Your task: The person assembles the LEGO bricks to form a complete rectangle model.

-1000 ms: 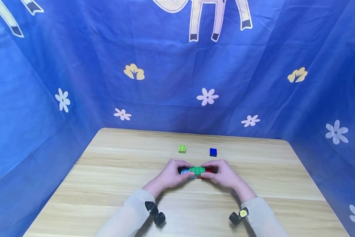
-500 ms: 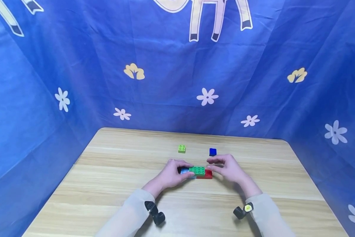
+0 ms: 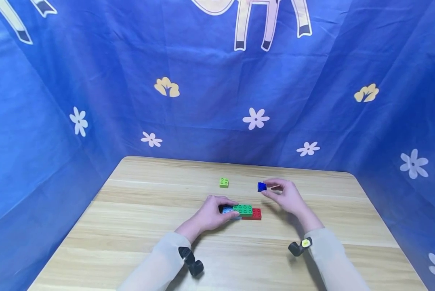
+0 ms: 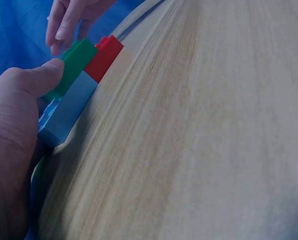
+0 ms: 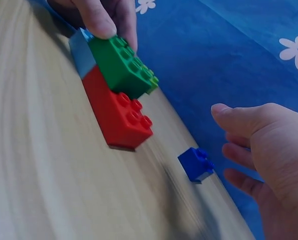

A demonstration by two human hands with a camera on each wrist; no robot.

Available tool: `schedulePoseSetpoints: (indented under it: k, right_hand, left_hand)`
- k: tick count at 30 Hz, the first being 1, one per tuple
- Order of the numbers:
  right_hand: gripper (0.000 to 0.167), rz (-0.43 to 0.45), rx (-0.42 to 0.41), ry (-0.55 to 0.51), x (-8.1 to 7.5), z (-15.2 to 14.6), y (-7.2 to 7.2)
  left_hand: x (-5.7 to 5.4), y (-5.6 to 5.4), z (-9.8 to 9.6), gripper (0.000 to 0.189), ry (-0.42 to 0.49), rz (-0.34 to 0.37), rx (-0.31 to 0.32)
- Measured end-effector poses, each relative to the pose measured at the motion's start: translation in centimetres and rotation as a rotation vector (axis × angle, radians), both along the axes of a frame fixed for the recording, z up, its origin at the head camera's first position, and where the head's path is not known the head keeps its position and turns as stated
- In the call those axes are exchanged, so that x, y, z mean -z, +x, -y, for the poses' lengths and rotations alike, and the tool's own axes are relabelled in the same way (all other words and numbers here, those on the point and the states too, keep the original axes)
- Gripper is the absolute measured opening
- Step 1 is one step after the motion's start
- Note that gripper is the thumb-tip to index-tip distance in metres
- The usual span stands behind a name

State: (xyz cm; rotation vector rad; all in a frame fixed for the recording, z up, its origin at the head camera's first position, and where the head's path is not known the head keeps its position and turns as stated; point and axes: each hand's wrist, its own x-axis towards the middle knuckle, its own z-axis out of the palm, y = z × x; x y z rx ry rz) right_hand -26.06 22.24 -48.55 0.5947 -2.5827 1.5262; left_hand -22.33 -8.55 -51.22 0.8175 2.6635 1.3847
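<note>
Blue flower-print cloth [image 3: 206,109] backs the wooden table [image 3: 152,186]. Left hand [image 3: 210,214] pinches the green building brick [image 3: 244,210] atop light-blue brick [image 4: 73,110] and red brick [image 3: 257,214]; right hand [image 3: 289,198], fingers parted, hovers beside the dark-blue brick [image 5: 194,164] near the far edge.

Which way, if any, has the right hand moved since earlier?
Yes: judged by the tabletop, the right hand moved forward, from the red brick toward the dark blue brick.

Wood-grain table [image 3: 239,254], blue cloth [image 3: 206,109], white flowers [image 3: 262,119], printed legs [image 3: 241,24], perhaps an animal's
</note>
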Motion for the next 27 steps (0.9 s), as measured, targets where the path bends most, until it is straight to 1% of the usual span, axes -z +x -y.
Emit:
schedulePoseSetpoints:
  k: [6, 10, 15, 19, 27]
  right_hand:
    - [0.050, 0.021, 0.035, 0.029, 0.4, -0.3, -1.2]
    - [0.053, 0.047, 0.042, 0.024, 0.8, -0.4, -1.8]
    - [0.053, 0.073, 0.045, 0.036, 1.9, -0.4, -2.5]
    - [0.052, 0.086, 0.056, 0.050, 2.6, -0.3, -2.9]
    - [0.050, 0.054, 0.055, 0.081, 3.2, 0.2, -3.3]
  left_hand:
    - [-0.2, 0.1, 0.0, 0.038, -0.013, 0.006, -0.003]
    - [-0.3, 0.1, 0.0, 0.038, -0.008, 0.000, -0.001]
    - [-0.3, 0.2, -0.1, 0.038, -0.016, -0.012, 0.002]
    - [-0.2, 0.2, -0.1, 0.038, -0.019, -0.007, 0.002]
    - [-0.4, 0.3, 0.0, 0.038, -0.020, 0.010, -0.006]
